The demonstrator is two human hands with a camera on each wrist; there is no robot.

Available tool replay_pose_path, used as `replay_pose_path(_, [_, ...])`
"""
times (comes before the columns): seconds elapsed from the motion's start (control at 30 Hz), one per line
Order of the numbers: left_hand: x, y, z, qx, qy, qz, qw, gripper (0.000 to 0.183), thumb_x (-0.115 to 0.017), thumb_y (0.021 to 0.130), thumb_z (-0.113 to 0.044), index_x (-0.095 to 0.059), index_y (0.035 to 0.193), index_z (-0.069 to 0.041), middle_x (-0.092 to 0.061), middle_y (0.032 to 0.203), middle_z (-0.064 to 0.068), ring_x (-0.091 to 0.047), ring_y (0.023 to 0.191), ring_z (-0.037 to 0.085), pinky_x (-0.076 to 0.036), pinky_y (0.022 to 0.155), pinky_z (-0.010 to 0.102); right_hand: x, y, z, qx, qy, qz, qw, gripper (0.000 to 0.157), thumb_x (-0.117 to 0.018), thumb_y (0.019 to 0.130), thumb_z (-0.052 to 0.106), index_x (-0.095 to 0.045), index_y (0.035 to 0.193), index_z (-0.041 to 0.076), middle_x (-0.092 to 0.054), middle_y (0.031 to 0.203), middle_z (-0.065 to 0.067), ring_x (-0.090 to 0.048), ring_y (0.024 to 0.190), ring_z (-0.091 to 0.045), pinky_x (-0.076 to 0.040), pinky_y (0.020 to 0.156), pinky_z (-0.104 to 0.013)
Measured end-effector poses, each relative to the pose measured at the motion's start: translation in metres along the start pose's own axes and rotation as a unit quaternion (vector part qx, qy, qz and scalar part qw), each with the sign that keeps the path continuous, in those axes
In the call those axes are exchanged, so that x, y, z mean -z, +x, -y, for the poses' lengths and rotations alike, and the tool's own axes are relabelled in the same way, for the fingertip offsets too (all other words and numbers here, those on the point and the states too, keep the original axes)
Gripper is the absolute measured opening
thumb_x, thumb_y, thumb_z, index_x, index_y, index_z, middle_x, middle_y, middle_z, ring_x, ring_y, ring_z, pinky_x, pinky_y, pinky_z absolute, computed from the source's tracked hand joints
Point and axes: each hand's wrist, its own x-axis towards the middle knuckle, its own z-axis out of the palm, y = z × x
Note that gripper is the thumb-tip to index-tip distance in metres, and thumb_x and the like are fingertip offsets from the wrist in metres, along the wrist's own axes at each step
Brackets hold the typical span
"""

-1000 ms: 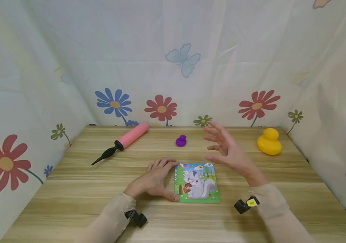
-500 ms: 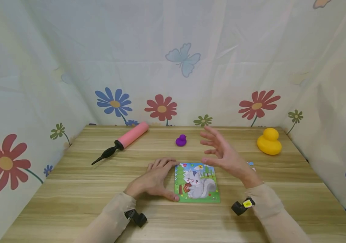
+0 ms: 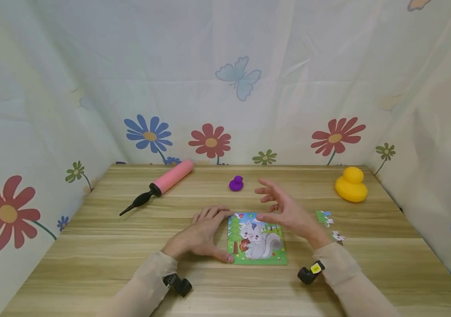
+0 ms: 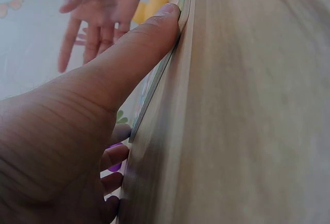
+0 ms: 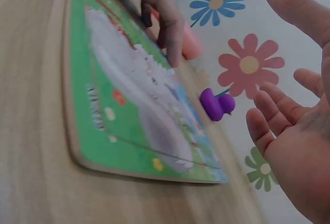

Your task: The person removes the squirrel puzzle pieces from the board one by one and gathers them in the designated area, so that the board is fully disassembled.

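Observation:
A square picture puzzle [image 3: 255, 244] with a grey squirrel lies flat on the wooden table, its green lower part large in the right wrist view. My left hand [image 3: 201, 233] rests at its left edge, thumb on the near corner and index finger at the far corner. In the left wrist view the thumb [image 4: 149, 33] lies along the board's edge. My right hand [image 3: 289, 213] hovers over the puzzle's far right corner, fingers spread and holding nothing. Two loose puzzle pieces, one green and blue [image 3: 323, 218] and one whitish [image 3: 338, 237], lie right of that wrist.
A pink hand pump [image 3: 171, 178] with a black nozzle lies at the far left. Beyond the puzzle sits a small purple duck [image 3: 235, 183]. The large yellow duck [image 3: 351, 185] stands at the far right. A flower-printed curtain [image 3: 150, 79] encloses the table.
My right hand has moved left and nearer, over the puzzle's far right part, uncovering the loose pieces behind its wrist. The left hand and the puzzle have stayed put.

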Motion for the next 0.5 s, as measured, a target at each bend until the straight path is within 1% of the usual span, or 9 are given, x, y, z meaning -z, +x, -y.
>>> replay_pose_path(0.13, [-0.001, 0.001, 0.001, 0.0, 0.003, 0.0, 1.0, 0.127, -0.095, 0.073, -0.074, -0.039, 0.172, -0.018, -0.034, 0.176, 0.01, -0.028, 0.16, 0.04, -0.028, 0.123, 0.071, -0.006, -0.001, -0.007, -0.018, -0.02, 0.008, 1.0, 0.09, -0.088, 0.098, 0.026, -0.038, 0.173, 0.029, -0.052, 0.164, -0.018, -0.05, 0.14, -0.047, -0.052, 0.108, -0.053])
replay_pose_path(0.23, [-0.001, 0.001, 0.002, 0.001, 0.006, 0.0, 1.0, 0.127, -0.095, 0.073, -0.075, -0.039, 0.172, -0.018, -0.034, 0.176, 0.01, -0.029, 0.16, 0.04, -0.028, 0.123, 0.07, -0.01, -0.001, -0.012, -0.029, -0.04, 0.015, 0.999, 0.087, -0.088, 0.098, 0.028, -0.041, 0.171, 0.029, -0.054, 0.161, -0.019, -0.054, 0.137, -0.043, -0.052, 0.108, -0.052])
replay_pose_path(0.37, [-0.001, 0.001, 0.002, -0.001, 0.009, 0.0, 1.0, 0.127, -0.095, 0.073, -0.075, -0.039, 0.172, -0.019, -0.034, 0.176, 0.009, -0.029, 0.159, 0.04, -0.029, 0.122, 0.07, -0.014, -0.002, -0.018, -0.039, -0.062, 0.027, 0.997, 0.086, -0.089, 0.098, 0.034, -0.044, 0.17, 0.021, -0.058, 0.155, -0.016, -0.057, 0.135, -0.037, -0.051, 0.109, -0.053])
replay_pose_path(0.5, [-0.001, 0.001, 0.002, -0.002, 0.009, -0.002, 1.0, 0.127, -0.095, 0.073, -0.075, -0.039, 0.172, -0.019, -0.035, 0.175, 0.009, -0.029, 0.159, 0.04, -0.029, 0.122, 0.07, -0.017, -0.001, -0.022, -0.04, -0.07, 0.034, 0.996, 0.085, -0.089, 0.097, 0.034, -0.046, 0.168, 0.013, -0.06, 0.15, -0.015, -0.058, 0.129, -0.033, -0.052, 0.108, -0.051])
